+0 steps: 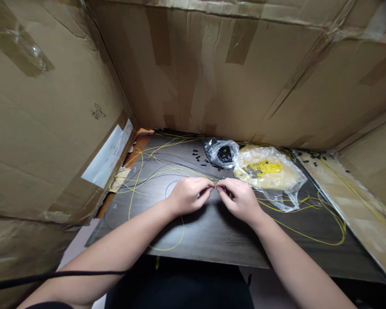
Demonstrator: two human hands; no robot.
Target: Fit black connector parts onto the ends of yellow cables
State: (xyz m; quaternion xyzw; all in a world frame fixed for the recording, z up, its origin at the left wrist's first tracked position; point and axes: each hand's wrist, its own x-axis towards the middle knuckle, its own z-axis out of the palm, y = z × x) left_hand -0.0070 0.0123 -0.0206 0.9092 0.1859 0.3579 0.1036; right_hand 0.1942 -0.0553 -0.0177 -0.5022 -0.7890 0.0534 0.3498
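Observation:
Both my hands meet over the middle of a dark wooden table (212, 236). My left hand (188, 195) is closed in a pinch on a thin yellow cable (176, 171). Fingertip to fingertip with it, my right hand (239, 198) pinches something tiny at the cable's end; I cannot make out what. Yellow cable loops spread over the table to the left and right. Behind the hands lie a clear bag with yellow parts (266, 169) and a smaller clear bag with black parts (221, 152). Several small black pieces (199, 158) are scattered by the bags.
Large taped cardboard boxes wall the table in: one on the left (45, 128), one across the back (228, 68), another on the right (357, 206). A black cord (51, 277) crosses low at the left over my forearm.

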